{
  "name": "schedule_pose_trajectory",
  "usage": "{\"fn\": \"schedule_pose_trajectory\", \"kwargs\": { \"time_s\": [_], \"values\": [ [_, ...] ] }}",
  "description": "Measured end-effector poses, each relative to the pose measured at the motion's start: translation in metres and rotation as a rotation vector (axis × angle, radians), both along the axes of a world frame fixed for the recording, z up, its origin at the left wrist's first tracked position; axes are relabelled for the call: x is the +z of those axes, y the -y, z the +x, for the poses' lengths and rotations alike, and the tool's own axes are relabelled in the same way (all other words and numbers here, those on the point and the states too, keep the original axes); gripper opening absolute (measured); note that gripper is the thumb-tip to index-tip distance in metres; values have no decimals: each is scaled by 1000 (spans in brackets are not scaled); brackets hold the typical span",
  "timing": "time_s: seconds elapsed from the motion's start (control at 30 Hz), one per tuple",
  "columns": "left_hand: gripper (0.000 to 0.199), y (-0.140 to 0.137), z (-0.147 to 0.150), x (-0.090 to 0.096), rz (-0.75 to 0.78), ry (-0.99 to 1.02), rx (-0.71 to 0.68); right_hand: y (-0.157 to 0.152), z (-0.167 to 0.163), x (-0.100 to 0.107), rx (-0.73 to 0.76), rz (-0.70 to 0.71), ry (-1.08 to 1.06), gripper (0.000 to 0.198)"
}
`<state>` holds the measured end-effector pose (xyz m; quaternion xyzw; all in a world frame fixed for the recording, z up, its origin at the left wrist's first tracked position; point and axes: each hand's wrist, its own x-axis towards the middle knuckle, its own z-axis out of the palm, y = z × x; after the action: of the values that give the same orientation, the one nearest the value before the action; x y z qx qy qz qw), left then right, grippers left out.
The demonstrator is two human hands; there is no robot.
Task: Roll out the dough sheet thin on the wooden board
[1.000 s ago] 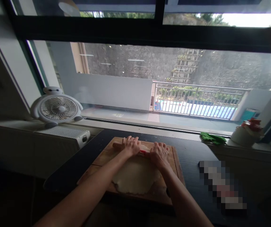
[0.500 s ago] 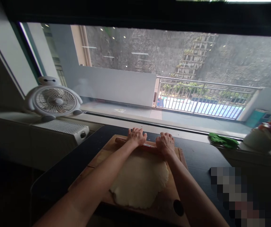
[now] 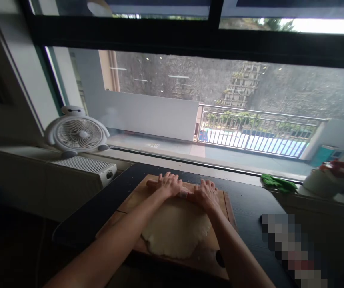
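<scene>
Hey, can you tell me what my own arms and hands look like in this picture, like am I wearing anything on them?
Your left hand and right hand are bare, with no gloves. No watch or bracelet shows at either wrist, and no sleeve shows along your forearms. The fingers are too small and dim to rule out a thin ring.

rolling pin on dough | dough on board | board on table | fan left

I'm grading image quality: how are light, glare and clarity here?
In the head view, the window is bright, the lower corners dark; whitish streaks suggest reflections; the dough is dimmer; the lower-right pixelated patch is unreadable.
</scene>
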<state>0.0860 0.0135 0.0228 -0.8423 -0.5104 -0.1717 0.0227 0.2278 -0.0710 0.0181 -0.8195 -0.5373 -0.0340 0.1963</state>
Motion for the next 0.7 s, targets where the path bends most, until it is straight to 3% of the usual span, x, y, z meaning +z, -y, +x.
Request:
{"fn": "schedule_pose_trajectory", "kwargs": {
  "time_s": [0.2,0.4,0.5,0.6,0.7],
  "values": [
    [38,60,-56,-13,178,107,-206,72,-45,-9,95,72,58,47],
    [38,78,-108,-8,74,132,-316,123,-62,-18,276,-20,66,55],
    [37,62,-107,4,7,120,-191,114,-56,-3,354,-45,19,50],
    [37,37,-84,10,-42,117,-10,86,-43,8,288,-47,3,47],
    [35,16,-55,5,-23,130,95,60,-31,7,226,-100,15,46]
  ]
}}
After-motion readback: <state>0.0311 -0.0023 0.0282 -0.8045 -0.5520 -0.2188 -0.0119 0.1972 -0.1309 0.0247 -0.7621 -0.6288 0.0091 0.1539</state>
